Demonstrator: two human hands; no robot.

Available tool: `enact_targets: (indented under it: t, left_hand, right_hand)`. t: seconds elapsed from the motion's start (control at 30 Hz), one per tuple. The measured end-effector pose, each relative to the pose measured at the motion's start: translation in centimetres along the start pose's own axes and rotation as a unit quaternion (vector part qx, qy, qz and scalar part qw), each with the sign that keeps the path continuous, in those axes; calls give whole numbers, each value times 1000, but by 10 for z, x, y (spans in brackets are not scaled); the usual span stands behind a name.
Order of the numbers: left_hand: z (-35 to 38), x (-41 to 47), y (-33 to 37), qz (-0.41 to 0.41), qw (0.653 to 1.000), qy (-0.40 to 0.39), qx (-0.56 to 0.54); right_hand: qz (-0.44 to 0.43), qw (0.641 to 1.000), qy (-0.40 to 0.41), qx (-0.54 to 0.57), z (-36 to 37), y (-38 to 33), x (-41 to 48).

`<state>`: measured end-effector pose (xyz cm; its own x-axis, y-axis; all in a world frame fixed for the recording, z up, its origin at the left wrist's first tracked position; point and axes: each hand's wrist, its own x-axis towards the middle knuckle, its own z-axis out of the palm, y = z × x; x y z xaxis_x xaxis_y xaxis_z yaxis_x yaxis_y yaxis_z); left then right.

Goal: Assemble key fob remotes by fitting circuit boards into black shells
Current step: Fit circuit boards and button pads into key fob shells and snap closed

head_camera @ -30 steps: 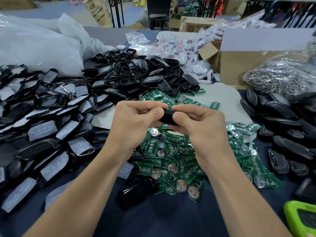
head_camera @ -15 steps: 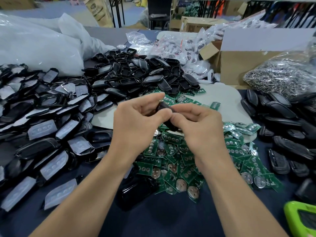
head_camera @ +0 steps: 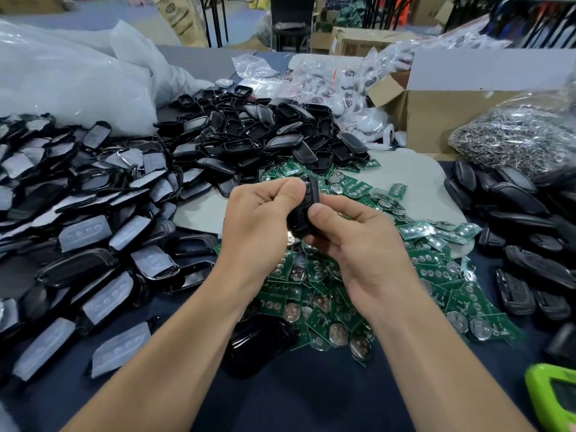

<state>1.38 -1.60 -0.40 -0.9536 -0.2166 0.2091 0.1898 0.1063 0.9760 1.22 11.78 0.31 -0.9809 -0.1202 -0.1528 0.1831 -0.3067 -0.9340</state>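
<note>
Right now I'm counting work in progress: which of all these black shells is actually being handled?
The black shell pinched between the left hand and right hand, raised above the green circuit boards. Every other shell lies in the piles.

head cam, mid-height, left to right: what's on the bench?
Shells with grey button pads → left hand → black shell held in both hands → right hand → green circuit boards → closed black fobs.

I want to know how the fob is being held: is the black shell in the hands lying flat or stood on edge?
On edge. The black shell shows its narrow side, running up between the left hand and right hand, pinched by both thumbs.
</note>
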Motion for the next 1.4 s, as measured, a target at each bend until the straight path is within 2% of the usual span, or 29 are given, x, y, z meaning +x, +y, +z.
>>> enact_targets:
  t: [0.17,0.33,0.47,0.57,0.67,0.73,0.83,0.93,1.07,1.4]
  left_hand:
    - [-3,0,0,-24,1000,-5,-1]
    - [1,0,5,-71,996,-22,-50]
    - [2,0,4,-72,995,-14,-71]
    - [0,0,5,-90,992,-3,-87]
    - [0,0,4,-93,992,4,-90]
    - [1,-1,4,-93,992,1,-89]
    - [1,-1,6,-67,994,-21,-89]
    - [0,-3,4,-3,999,-30,-23]
    - [0,-5,1,45,997,-14,62]
    - [4,-9,1,69,992,11,109]
  right_hand:
    - [-4,1000,-7,-16,-3,0,-1]
    - [-18,999,19,36,1,0,-1]
    - [-11,998,18,53,0,1,1]
    - [-10,1000,-2,12,-3,0,3]
    - [-43,995,-20,-93,-8,-1,4]
    - [-60,992,-17,-113,-10,-2,4]
    - [-30,999,-6,-38,-11,-2,7]
    - [4,999,-17,30,-11,-1,11]
    - [-6,1000,-24,20,-11,1,13]
    - [-9,999,-42,7,-14,4,16]
